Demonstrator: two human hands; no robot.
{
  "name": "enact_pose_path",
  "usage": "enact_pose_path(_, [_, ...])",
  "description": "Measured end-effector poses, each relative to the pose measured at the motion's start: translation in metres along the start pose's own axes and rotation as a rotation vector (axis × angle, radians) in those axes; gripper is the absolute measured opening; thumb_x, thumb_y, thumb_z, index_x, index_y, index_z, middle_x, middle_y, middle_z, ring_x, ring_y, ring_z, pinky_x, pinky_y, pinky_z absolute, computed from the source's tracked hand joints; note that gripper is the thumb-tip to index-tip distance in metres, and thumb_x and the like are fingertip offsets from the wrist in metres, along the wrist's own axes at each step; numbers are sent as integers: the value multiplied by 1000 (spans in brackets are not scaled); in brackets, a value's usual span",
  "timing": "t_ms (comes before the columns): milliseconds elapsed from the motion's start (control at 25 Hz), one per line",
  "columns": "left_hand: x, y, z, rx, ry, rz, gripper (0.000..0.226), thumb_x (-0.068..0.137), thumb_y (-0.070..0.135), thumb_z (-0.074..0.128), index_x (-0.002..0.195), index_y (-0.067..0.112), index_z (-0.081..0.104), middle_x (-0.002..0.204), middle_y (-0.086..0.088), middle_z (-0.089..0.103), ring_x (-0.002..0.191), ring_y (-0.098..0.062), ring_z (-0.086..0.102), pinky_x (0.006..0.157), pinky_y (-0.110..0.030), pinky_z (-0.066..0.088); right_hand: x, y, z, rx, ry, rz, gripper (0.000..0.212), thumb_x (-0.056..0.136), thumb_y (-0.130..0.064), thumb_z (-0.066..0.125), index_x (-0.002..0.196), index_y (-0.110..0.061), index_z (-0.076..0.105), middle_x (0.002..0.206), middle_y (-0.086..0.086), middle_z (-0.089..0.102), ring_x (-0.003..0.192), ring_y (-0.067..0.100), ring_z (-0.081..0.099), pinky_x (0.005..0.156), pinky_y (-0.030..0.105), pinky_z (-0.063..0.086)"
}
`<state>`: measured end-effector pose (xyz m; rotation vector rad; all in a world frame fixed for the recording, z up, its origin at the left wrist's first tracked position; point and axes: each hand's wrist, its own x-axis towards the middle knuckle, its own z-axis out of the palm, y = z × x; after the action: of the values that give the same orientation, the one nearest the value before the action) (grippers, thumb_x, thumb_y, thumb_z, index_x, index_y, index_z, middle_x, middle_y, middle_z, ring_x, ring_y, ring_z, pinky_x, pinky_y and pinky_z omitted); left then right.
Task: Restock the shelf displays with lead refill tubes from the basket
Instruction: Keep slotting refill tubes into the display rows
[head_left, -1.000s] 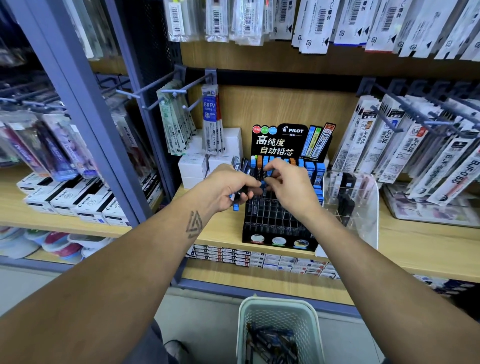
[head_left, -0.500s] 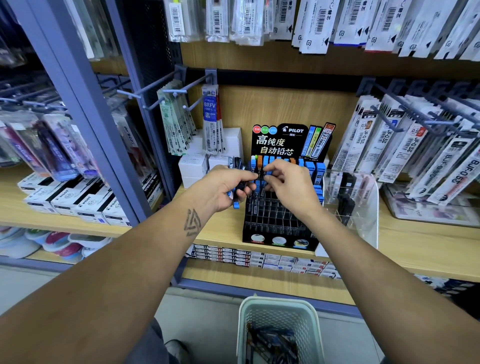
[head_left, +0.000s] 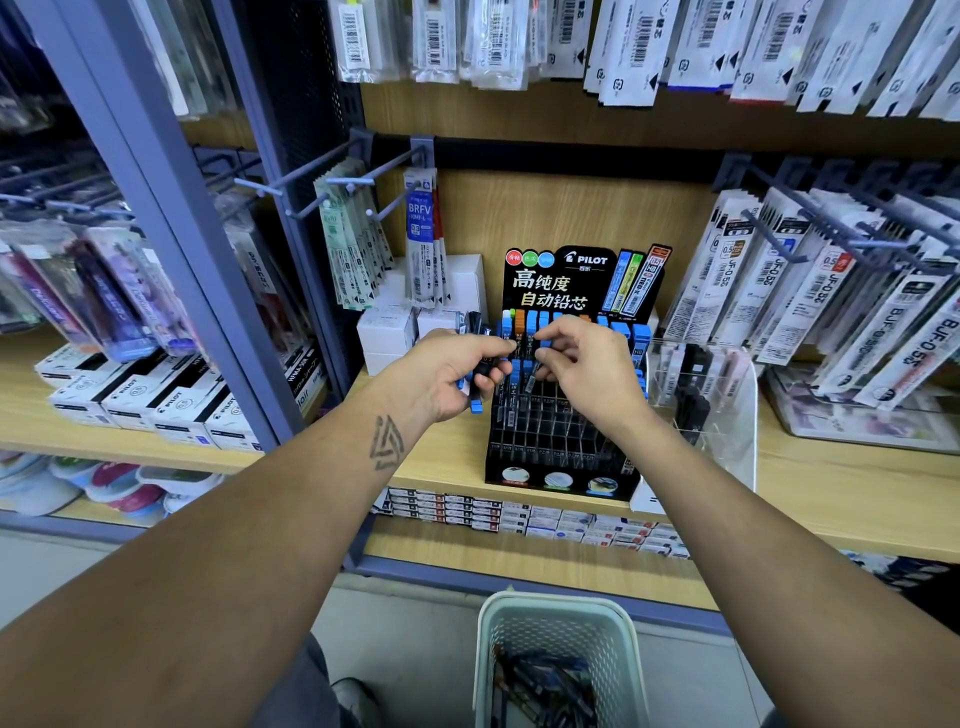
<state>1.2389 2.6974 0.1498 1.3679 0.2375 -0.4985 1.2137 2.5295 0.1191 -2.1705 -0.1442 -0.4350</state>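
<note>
Both forearms are bare, no sleeves, no watch, no rings on the left hand (head_left: 452, 371) or the right hand (head_left: 587, 364). There's a tattoo (head_left: 385, 441) on the left forearm near the wrist — interlocking dark triangle outlines. Down below, a glimpse of grey-blue trousers (head_left: 306, 691) and a grey shoe (head_left: 356, 701).

Wooden shelf (head_left: 447, 457) bears black display rack (head_left: 558, 457), white boxes (head_left: 387, 338).

The shelf (head_left: 831, 483) shows pale matt wood grain; the display rack (head_left: 550, 447) looks like glossy black plastic; the basket (head_left: 550, 618) is pale perforated plastic; the divider stand (head_left: 727, 410) is clear, shiny acrylic; hanging packets (head_left: 769, 270) look glossy.
</note>
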Motion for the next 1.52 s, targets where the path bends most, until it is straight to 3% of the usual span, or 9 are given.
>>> enact_pose_path(680, [1,-1,0,7,-18,-4,10,95,6,65,88,3,59,63,-10,58,39,-8,47,33,-13,31,1,0,0,-36,-14,-26,18,95,-3,64,104,-17,69,80,-2,69,66,3,70,76,33,61])
enact_pose_path(1040, [1,-1,-1,-4,-10,7,12,94,4,66,84,3,59,60,-11,57,39,-9,46,32,-13,31,1,3,-2,-35,4,-21,18,94,-1,65,101,-17,68,80,0,70,67,8,71,77,38,61])
enact_pose_path(1520, [5,1,-6,-6,-7,3,9,95,6,65,88,3,60,62,-9,57,40,-8,47,32,-13,32,3,2,1,-6,-6,-11,18,94,-1,65,101,-17,69,80,1,70,67,8,71,77,37,61])
